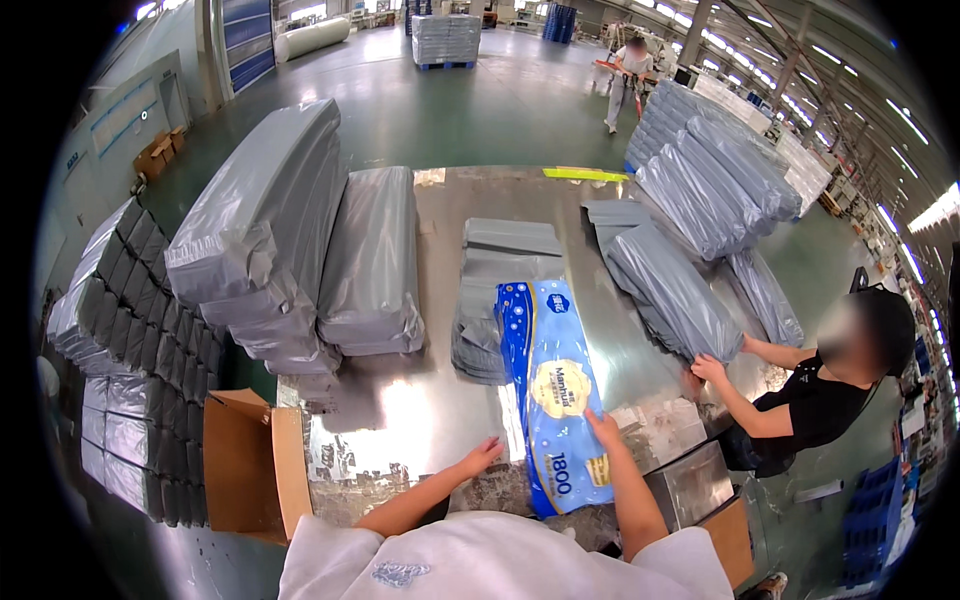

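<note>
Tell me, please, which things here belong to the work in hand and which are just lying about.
Apparently in the work:
blue bag under the right hand
grey pile near it
metal table

Apparently lying about:
white roll
brown boxes, far left

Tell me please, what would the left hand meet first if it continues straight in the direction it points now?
Probably the dark-blue left side of the blue printed plastic bag; the left hand's height above the table is unclear.

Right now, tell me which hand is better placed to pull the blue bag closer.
Probably the right: the right hand appears to rest on the blue bag near its right edge, while the left hand is apart from it, off to its left.
</note>
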A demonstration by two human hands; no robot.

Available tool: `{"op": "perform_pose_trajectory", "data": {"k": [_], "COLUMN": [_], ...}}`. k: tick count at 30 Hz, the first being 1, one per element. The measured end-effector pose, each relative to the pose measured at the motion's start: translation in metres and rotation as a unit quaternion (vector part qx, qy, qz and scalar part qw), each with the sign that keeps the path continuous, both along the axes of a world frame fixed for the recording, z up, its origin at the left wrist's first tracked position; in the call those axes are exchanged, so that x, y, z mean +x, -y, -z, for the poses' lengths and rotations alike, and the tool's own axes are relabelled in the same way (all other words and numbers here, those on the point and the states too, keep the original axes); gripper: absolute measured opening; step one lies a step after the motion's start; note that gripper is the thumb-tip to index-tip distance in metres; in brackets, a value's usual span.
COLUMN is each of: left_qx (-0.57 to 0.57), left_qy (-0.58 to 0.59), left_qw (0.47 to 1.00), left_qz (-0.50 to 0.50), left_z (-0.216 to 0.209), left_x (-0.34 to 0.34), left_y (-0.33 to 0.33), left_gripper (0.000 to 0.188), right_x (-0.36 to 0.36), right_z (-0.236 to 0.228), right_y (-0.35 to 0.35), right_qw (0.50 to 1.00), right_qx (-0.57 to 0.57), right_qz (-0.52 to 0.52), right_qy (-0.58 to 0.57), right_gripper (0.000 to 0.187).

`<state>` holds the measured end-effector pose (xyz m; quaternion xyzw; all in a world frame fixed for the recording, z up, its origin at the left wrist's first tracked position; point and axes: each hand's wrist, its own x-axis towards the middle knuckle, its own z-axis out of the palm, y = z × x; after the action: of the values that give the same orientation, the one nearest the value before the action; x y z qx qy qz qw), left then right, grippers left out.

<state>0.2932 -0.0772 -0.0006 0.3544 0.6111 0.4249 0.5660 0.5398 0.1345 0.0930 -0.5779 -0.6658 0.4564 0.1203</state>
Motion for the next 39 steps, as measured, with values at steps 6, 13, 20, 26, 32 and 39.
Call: {"op": "perform_pose_trajectory", "data": {"k": [6, 13, 20, 26, 32, 39], "left_qx": [-0.001, -0.218, 0.071, 0.163, 0.146, 0.066], "left_qy": [0.199, 0.164, -0.338, -0.559, -0.705, -0.477], "left_qw": [0.977, 0.962, 0.933, 0.812, 0.694, 0.852], "left_qz": [-0.083, -0.001, -0.098, -0.039, 0.018, -0.206], "left_z": [-0.052, -0.068, -0.02, -0.055, -0.015, -0.035], "left_x": [0.037, -0.026, -0.166, -0.216, -0.22, -0.195], "left_y": [-0.002, 0.088, -0.088, -0.247, -0.304, -0.276], "left_gripper": [0.074, 0.061, 0.026, 0.034, 0.023, 0.018], "right_x": [-0.022, -0.025, -0.071, -0.186, -0.215, -0.17], "right_z": [0.027, 0.006, 0.037, 0.07, 0.101, 0.046], "right_y": [0.055, 0.142, -0.082, -0.229, -0.265, -0.215], "right_qw": [0.994, 1.0, 0.96, 0.822, 0.878, 0.946], "right_qx": [0.084, 0.005, 0.269, 0.487, 0.378, 0.22], "right_qz": [-0.036, 0.013, -0.074, -0.267, -0.227, -0.067], "right_qy": [-0.057, -0.014, -0.038, 0.125, 0.186, -0.229], "right_gripper": [0.05, 0.049, 0.032, 0.013, 0.011, 0.016]}}
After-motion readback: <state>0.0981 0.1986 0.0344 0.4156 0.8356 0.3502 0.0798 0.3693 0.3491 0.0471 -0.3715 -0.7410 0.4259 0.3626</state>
